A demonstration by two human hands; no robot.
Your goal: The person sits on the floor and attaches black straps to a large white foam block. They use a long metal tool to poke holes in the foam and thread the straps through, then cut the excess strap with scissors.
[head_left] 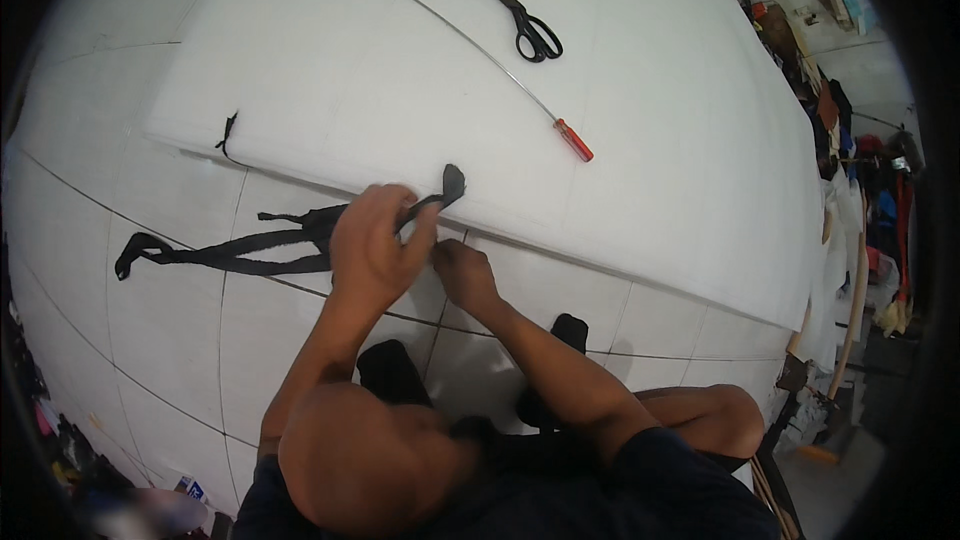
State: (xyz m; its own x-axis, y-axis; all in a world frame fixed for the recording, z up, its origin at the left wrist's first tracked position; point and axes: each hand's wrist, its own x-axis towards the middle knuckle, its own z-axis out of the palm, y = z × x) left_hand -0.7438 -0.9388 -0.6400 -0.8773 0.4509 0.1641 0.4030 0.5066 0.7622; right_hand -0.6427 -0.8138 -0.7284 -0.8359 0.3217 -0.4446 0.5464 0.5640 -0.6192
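Long black fabric strips [250, 250] lie across the floor tiles at the left and run under my left hand [375, 240]. The fingers of that hand are bent over them, and a folded strip end [453, 183] sticks out past them onto the edge of a large white sheet-like slab [640, 140]. Close beside it, just to the right, my right hand [467, 275] is closed, its fingertips pinched together near the slab's front edge. What it pinches is too small or hidden to make out.
Black-handled scissors [520, 20] and a long thin-shafted screwdriver with a red handle [573, 140] rest on the slab. A short black scrap [229, 135] hangs at its left corner. Tools and clutter [850, 130] line the right side; tiled floor [170, 320] surrounds the slab.
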